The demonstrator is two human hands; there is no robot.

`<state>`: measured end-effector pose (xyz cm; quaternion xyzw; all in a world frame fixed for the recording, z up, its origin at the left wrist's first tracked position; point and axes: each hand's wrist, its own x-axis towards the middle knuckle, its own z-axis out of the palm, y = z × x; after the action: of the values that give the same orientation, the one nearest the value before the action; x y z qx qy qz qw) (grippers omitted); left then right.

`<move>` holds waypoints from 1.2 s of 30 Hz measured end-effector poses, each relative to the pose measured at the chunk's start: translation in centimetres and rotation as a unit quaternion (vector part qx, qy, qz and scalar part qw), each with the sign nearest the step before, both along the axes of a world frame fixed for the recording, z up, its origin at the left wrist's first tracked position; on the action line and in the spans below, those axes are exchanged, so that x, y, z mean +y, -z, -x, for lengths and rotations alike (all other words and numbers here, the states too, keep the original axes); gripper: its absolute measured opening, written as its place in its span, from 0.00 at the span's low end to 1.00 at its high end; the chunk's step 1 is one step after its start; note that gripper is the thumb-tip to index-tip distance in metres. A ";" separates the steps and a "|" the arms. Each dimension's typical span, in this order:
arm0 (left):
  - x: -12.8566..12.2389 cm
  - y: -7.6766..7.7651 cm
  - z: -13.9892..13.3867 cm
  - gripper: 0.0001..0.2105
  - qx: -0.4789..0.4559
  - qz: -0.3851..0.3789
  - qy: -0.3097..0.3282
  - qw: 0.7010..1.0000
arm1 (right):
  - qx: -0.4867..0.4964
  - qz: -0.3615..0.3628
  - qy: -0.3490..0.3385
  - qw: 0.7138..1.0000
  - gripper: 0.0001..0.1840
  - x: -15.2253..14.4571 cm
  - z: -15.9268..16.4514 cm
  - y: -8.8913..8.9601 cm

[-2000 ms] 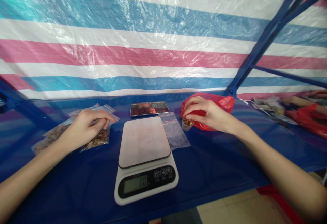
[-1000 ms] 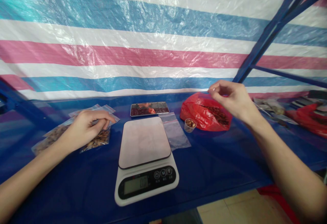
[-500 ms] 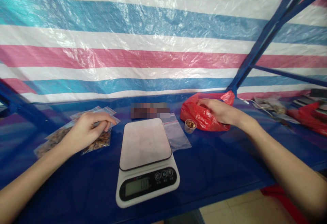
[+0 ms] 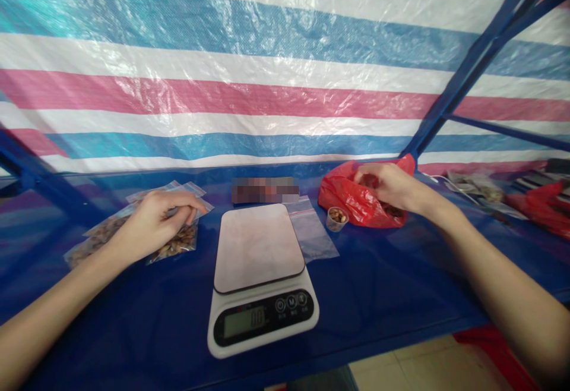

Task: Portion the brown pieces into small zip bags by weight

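At the left, my left hand (image 4: 162,218) rests over clear zip bags (image 4: 107,230) filled with brown pieces, its fingers loosely bent and a gap showing between thumb and fingers. My right hand (image 4: 387,186) is at the mouth of a red plastic bag (image 4: 342,192), fingers curled and their tips hidden in it. Dark contents show under that wrist. A small clear cup (image 4: 337,218) of brown pieces stands in front of the red bag. Between my hands sits a white kitchen scale (image 4: 262,248), its pan bare and its display reading 0.0.
A flat zip bag (image 4: 316,239) lies partly beneath the scale's right side. Behind the scale is a dark, blurred-out item (image 4: 265,191). More red plastic (image 4: 547,207) and clutter lie at the far right. Blue metal posts (image 4: 472,64) and a striped sheet (image 4: 244,94) bound the blue table.
My right hand has risen slightly at the red bag, whose mouth now gapes wider and shows dark contents. The left hand stays over the zip bags. The view has shifted a little.
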<state>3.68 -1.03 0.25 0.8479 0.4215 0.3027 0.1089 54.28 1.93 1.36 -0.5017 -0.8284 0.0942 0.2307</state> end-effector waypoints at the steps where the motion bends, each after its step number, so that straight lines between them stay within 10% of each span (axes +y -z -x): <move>1: 0.0 0.0 0.0 0.17 -0.001 -0.001 0.000 1.000 | 0.001 -0.012 0.007 1.000 0.07 0.0 -0.1 -0.2; 9: 0.3 0.1 0.0 0.17 -0.005 -0.023 0.007 1.000 | 0.191 -0.102 0.059 0.975 0.16 -2.5 2.5 -2.1; 17: 0.2 -0.1 -0.2 0.17 0.002 -0.012 -0.009 1.000 | 0.135 0.113 -0.189 0.966 0.10 -4.3 5.9 -2.0; 36: 0.1 0.5 0.5 0.12 0.004 0.037 -0.037 0.999 | 0.162 0.121 -0.159 0.966 0.12 -4.0 5.3 -1.7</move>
<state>3.21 -0.93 -0.22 0.8282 0.4637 0.2878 0.1274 49.00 -2.05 3.07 -0.3657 -0.8317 0.3090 0.2813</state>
